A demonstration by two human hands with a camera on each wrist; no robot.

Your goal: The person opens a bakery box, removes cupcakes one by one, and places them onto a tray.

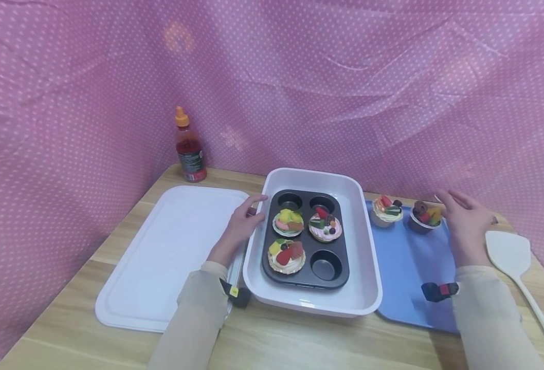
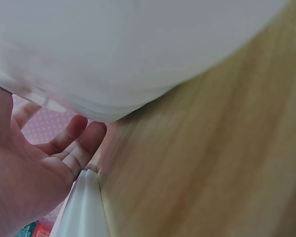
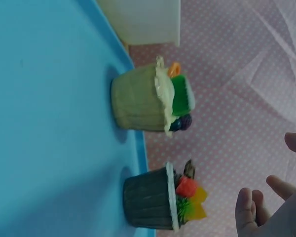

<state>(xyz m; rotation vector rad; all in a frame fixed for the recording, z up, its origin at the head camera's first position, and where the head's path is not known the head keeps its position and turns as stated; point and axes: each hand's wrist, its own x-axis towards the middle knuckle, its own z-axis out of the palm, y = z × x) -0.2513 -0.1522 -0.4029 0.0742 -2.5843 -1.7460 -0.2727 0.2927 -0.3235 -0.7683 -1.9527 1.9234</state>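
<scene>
My left hand (image 1: 240, 224) rests at the left rim of the white basin (image 1: 375, 257), its fingertips against the wall in the left wrist view. Inside the basin lies a dark muffin tin (image 1: 306, 257) holding several fruit-topped cupcakes, among them a pink-creamed one (image 1: 325, 226); some cups are bare. Over the right side of the blue tray (image 1: 403, 282), my right hand (image 1: 468, 226) hovers with fingers spread, beside a dark-cupped cupcake (image 3: 149, 198). A pale-cupped cupcake (image 3: 140, 98) stands on the tray to its left. The right hand holds nothing.
A white board (image 1: 161, 257) lies to the left of the basin. Behind it stands a sauce bottle (image 1: 191, 154) with an orange cap. At the far right lies a white spatula (image 1: 509, 252) with a green handle. A pink dotted cloth (image 1: 300, 92) hangs behind the table.
</scene>
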